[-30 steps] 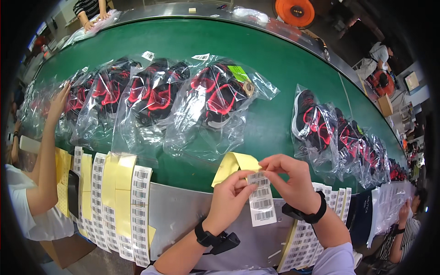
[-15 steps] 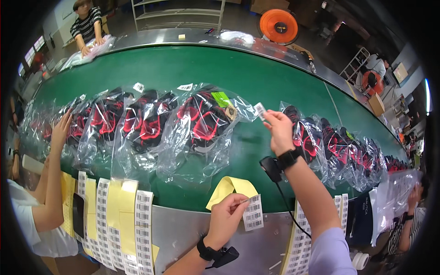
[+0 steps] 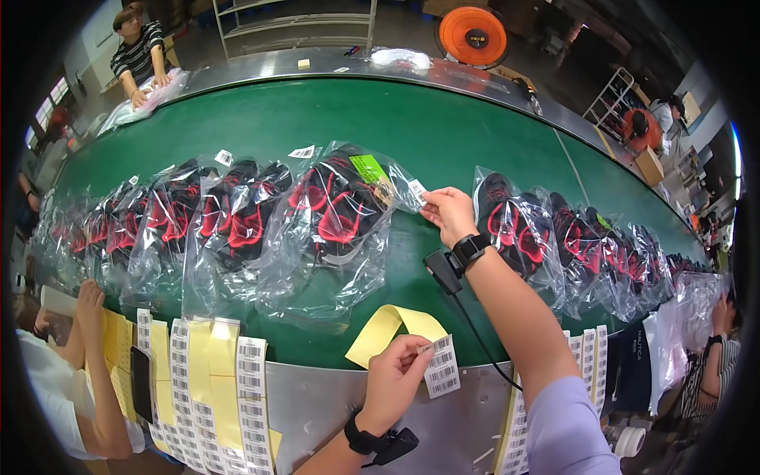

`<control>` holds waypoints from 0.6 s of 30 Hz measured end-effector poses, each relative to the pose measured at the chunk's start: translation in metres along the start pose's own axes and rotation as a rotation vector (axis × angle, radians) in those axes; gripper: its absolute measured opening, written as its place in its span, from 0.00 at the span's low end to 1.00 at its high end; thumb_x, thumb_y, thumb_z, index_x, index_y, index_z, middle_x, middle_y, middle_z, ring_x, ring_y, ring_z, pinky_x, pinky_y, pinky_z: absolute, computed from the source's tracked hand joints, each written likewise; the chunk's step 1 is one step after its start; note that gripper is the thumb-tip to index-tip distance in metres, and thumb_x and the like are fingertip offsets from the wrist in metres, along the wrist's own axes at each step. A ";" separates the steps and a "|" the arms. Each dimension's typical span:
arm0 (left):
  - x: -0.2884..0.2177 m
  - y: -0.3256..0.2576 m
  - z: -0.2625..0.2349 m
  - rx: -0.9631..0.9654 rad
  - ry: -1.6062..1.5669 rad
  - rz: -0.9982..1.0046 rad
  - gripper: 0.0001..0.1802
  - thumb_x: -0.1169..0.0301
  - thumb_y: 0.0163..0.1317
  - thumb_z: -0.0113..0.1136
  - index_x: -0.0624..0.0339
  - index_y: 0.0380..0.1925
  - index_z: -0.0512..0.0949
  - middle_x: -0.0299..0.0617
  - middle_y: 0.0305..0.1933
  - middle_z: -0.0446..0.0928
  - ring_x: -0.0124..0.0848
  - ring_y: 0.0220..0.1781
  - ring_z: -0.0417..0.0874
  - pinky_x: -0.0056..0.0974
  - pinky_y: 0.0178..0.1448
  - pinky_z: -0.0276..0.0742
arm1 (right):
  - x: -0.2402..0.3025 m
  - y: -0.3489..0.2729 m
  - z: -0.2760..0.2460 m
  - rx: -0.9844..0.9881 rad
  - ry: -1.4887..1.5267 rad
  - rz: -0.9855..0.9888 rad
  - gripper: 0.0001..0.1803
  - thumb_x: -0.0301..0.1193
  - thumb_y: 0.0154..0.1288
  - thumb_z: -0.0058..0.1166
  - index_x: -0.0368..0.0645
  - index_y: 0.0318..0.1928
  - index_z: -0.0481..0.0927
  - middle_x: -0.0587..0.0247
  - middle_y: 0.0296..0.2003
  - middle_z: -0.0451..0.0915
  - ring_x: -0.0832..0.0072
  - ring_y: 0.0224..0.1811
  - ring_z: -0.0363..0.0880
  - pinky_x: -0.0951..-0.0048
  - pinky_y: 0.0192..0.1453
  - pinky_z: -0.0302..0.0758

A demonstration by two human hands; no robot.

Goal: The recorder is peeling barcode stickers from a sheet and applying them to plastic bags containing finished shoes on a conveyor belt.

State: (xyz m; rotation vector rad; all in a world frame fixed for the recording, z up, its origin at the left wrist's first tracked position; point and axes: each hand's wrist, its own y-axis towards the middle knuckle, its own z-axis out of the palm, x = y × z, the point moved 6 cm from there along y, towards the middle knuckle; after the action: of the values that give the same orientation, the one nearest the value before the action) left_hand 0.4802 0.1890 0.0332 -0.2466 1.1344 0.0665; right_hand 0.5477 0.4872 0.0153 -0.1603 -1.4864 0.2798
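Note:
My right hand (image 3: 448,212) reaches out over the green conveyor belt (image 3: 356,119) and pinches a small white barcode sticker (image 3: 416,189) against the corner of a clear plastic bag holding black and red shoes (image 3: 336,214). My left hand (image 3: 398,376) stays near the belt's front edge, holding a yellow backing strip (image 3: 388,327) with a few barcode stickers (image 3: 441,366) on its end. A black band sits on each wrist, and a cable runs from the right one.
More bagged shoes (image 3: 198,226) lie in a row to the left and others (image 3: 554,229) to the right. Sheets of barcode labels (image 3: 214,372) hang on the metal front edge. Other people work at the left (image 3: 71,372), far left (image 3: 138,55) and right (image 3: 712,348). An orange fan (image 3: 473,36) stands behind.
My right hand peeled a sticker off the strip, reached out to the belt and now presses it on the bag's corner. My left hand kept hold of the strip.

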 end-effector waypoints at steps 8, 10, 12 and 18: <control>0.005 0.001 0.007 -0.004 -0.016 -0.039 0.07 0.80 0.69 0.59 0.68 0.45 0.76 0.40 0.40 0.84 0.22 0.42 0.83 0.27 0.47 0.78 | -0.005 -0.008 -0.006 0.009 -0.041 -0.034 0.16 0.18 0.63 0.60 0.34 0.51 0.74 0.59 0.32 0.80 0.74 0.28 0.80 0.70 0.33 0.84; 0.005 0.000 0.008 -0.007 -0.006 -0.046 0.07 0.80 0.69 0.59 0.68 0.45 0.76 0.40 0.40 0.83 0.22 0.42 0.83 0.27 0.47 0.78 | 0.004 -0.024 0.001 0.023 -0.031 -0.087 0.26 0.17 0.62 0.59 0.33 0.61 0.69 0.59 0.31 0.80 0.74 0.29 0.81 0.69 0.34 0.85; 0.006 0.001 0.013 0.000 -0.013 -0.051 0.07 0.80 0.69 0.59 0.68 0.45 0.76 0.40 0.40 0.83 0.22 0.42 0.83 0.27 0.47 0.78 | 0.004 -0.020 -0.005 0.074 -0.040 -0.128 0.36 0.15 0.61 0.58 0.33 0.70 0.60 0.57 0.35 0.80 0.73 0.32 0.81 0.70 0.37 0.85; 0.014 0.002 0.021 0.011 -0.031 -0.057 0.07 0.80 0.68 0.59 0.68 0.45 0.76 0.40 0.40 0.83 0.22 0.42 0.83 0.27 0.47 0.78 | 0.006 0.014 -0.008 0.144 -0.103 -0.051 0.23 0.34 0.69 0.59 0.36 0.59 0.74 0.60 0.40 0.81 0.75 0.37 0.80 0.71 0.42 0.82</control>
State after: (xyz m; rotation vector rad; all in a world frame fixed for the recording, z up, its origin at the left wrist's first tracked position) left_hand 0.5047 0.1948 0.0289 -0.2665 1.0959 0.0136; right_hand 0.5545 0.5027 0.0169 0.0084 -1.5639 0.3570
